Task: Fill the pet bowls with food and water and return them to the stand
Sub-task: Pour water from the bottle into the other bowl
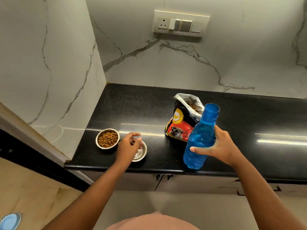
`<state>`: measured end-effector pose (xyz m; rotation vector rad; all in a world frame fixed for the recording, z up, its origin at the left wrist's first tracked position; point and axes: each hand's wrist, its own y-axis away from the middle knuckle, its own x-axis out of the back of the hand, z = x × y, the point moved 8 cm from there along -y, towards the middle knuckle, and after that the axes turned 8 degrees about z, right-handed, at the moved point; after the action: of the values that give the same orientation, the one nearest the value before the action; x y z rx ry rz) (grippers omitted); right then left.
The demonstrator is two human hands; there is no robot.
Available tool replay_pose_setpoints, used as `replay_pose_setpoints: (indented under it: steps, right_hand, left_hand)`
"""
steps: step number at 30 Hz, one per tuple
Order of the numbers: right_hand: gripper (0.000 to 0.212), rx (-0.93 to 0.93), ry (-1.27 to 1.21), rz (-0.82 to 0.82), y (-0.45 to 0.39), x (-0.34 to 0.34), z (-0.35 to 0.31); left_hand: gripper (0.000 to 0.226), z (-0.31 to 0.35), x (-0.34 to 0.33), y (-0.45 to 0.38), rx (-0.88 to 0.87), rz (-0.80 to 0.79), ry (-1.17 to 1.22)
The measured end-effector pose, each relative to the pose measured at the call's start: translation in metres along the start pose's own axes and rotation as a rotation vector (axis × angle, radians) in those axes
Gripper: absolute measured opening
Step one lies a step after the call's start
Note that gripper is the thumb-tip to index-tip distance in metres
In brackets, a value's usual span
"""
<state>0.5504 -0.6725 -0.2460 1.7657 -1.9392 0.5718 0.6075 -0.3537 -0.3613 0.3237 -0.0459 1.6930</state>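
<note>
Here, from the head view, the right hand (219, 147) has its grip wrapped around the uncapped blue bottle (200, 138), tilted near the tabletop's (132, 110) front edge. The left hand (128, 145), fingers loosely curled and holding nothing, hovers over the empty steel bowl (141, 153). Beside it, nearer the left edge, sits the kibble-filled bowl (107, 138); the open food bag (185, 120) stands behind the bottle.

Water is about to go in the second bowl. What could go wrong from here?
1. The blue bottle is uncapped in the right hand, near the open food bag; a spill might wet the kibble.
2. The left hand covers the empty bowl, so water may hit the fingers.
3. That bowl sits near the counter edge; a nudge might tip it off.
</note>
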Motion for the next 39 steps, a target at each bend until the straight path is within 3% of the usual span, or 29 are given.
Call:
replay_pose_setpoints:
  steps: [6, 12, 20, 26, 28, 30, 33, 36, 39]
  right_hand:
    - [0.080, -0.091, -0.023, 0.203, 0.009, 0.046, 0.051]
    - [0.079, -0.123, -0.004, 0.395, 0.003, 0.091, 0.107]
    - [0.085, -0.098, -0.036, 0.406, -0.023, 0.116, 0.143]
    - [0.078, -0.087, -0.051, 0.402, -0.016, 0.121, 0.155]
    - [0.086, -0.107, -0.049, 0.395, -0.013, 0.119, 0.163]
    - [0.106, -0.161, -0.035, 0.370, -0.008, 0.117, 0.176]
    - [0.125, -0.334, 0.010, 0.342, 0.008, 0.113, 0.204]
    - [0.106, -0.471, 0.032, 0.344, 0.035, 0.103, 0.234]
    - [0.062, -0.548, 0.010, 0.372, 0.063, 0.093, 0.253]
  left_hand:
    - [0.012, 0.030, -0.088, 0.020, -0.043, -0.172, -0.035]
    - [0.020, 0.033, -0.181, 0.036, -0.083, -0.366, -0.244]
    - [0.027, 0.055, -0.251, 0.048, -0.112, -0.368, -0.300]
    - [0.024, 0.060, -0.276, 0.055, -0.101, -0.358, -0.306]
    - [0.025, 0.060, -0.282, 0.060, -0.089, -0.350, -0.300]
    - [0.026, 0.057, -0.287, 0.066, -0.064, -0.349, -0.293]
    - [0.026, 0.052, -0.290, 0.074, -0.037, -0.345, -0.289]
    - [0.027, 0.039, -0.278, 0.075, 0.013, -0.324, -0.271]
    - [0.028, 0.020, -0.257, 0.079, 0.096, -0.287, -0.235]
